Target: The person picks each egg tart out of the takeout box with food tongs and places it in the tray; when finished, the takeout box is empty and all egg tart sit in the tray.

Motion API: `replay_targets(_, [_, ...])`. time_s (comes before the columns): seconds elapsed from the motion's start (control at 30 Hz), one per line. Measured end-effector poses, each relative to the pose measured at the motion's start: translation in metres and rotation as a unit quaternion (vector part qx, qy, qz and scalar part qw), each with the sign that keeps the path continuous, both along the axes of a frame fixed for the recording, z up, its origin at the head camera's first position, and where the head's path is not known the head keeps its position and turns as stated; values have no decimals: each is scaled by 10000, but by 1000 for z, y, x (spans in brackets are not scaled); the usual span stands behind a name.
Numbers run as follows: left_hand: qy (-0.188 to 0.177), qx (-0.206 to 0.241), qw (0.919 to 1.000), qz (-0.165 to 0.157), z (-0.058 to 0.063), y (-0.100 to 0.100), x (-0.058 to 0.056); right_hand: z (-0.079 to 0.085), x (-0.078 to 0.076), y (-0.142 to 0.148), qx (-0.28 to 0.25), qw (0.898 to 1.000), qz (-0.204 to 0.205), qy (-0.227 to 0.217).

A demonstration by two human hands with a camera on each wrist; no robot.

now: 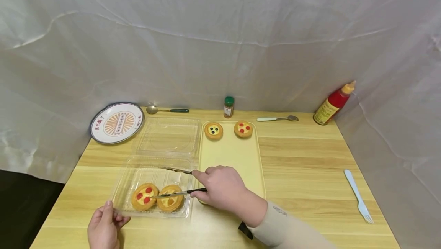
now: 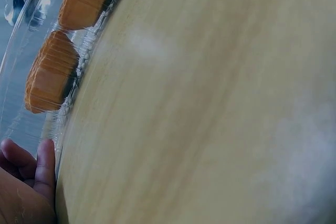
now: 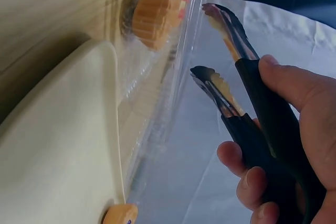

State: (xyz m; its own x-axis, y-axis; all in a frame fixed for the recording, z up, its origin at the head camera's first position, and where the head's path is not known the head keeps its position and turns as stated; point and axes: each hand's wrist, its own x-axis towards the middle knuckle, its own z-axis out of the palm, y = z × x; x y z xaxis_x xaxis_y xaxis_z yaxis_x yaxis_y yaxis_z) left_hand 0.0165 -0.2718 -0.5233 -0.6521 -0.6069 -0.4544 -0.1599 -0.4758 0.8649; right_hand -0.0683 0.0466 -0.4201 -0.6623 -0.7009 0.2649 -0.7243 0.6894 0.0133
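My left hand [image 1: 103, 226] pinches the near-left corner of a clear plastic clamshell box [image 1: 144, 174] between thumb and fingers. Inside, along the near side, are a tart with red dots [image 1: 139, 205] and a tart with orange pieces [image 1: 170, 205]. My right hand [image 1: 224, 187] grips black-handled metal tongs [image 3: 270, 114], whose arms are spread with nothing between them. In the head view one tong arm crosses over both tarts and the other over the box's far part. From the right wrist view, the tong tips are above the box rim.
Right of the box lies a pale yellow tray [image 1: 229, 153], with a dark-dotted tart [image 1: 214, 137] and another red-dotted one [image 1: 243, 134]. Behind stand a plate [image 1: 118, 122], spoon [image 1: 152, 110], spice jar [image 1: 228, 107], light-handled utensil [image 1: 267, 119] and sauce bottle [image 1: 332, 105]. A blue fork [image 1: 358, 197] lies right.
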Motion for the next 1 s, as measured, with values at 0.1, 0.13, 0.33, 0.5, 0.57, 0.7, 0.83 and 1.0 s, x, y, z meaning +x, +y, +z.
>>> replay_targets(0.1, [63, 34, 10000, 3, 0, 0, 0, -1, 1, -5, 110, 9999, 86, -44])
replay_targets(0.13, [82, 42, 10000, 3, 0, 0, 0, -1, 1, -6, 153, 9998, 97, -42])
replay_targets(0.33, [122, 138, 9998, 14, 0, -3, 1, -1, 3, -16, 400, 9992, 71, 63])
replay_targets(0.5, [119, 207, 9997, -31, 0, -4, 2, -1, 5, -25, 821, 9966, -15, 20])
replay_targets(0.57, [124, 207, 9997, -22, 0, -4, 1, -1, 5, -28, 986, 9951, -59, -47])
replay_targets(0.7, [118, 205, 9997, 31, 1, -2, -1, -3, 4, -33, 1131, 9934, -90, -171])
replay_targets(0.83, [99, 166, 9998, 72, 1, -1, -2, -8, 2, -38, 1161, 9927, -106, -301])
replay_targets(1.0, [147, 136, 9998, 67, 1, 0, -2, -14, 1, -44, 1176, 9920, -169, -436])
